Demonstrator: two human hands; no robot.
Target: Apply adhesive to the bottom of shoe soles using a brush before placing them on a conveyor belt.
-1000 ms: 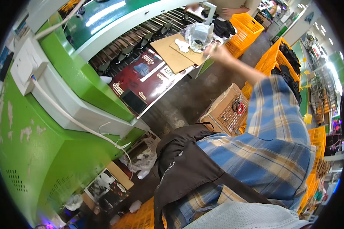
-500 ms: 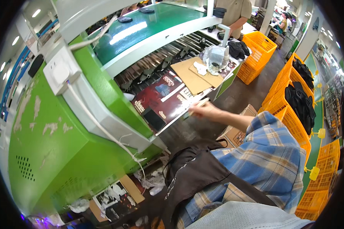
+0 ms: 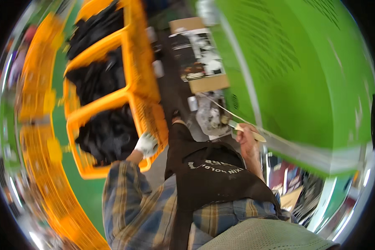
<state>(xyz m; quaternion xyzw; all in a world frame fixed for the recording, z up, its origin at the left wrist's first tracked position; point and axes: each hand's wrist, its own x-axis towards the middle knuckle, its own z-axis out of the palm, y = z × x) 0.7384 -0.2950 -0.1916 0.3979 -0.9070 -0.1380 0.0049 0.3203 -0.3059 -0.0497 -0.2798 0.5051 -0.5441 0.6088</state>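
My left hand [image 3: 146,145], in a white glove, is closed on the near corner rim of an orange plastic crate [image 3: 131,102]. Black pieces [image 3: 108,135], soft-looking and heaped, fill that crate; their exact kind is blurred. In my bare right hand [image 3: 248,139], closed beside the green machine, is a flat brush [image 3: 259,137] with a pale handle. Its metal band and bristle end point toward a clear plastic bag [image 3: 210,114] on the floor.
More orange crates with black pieces [image 3: 96,79] stand in a row beyond the first. A large green machine [image 3: 291,91] curves along the right, with a white cable [image 3: 223,107] by its foot. An opened carton [image 3: 210,83] with scraps lies on the floor between.
My view has swung round from the machine's worktable to the crates and floor. My right hand still holds the brush. My left hand, out of sight before, now shows at the crate.
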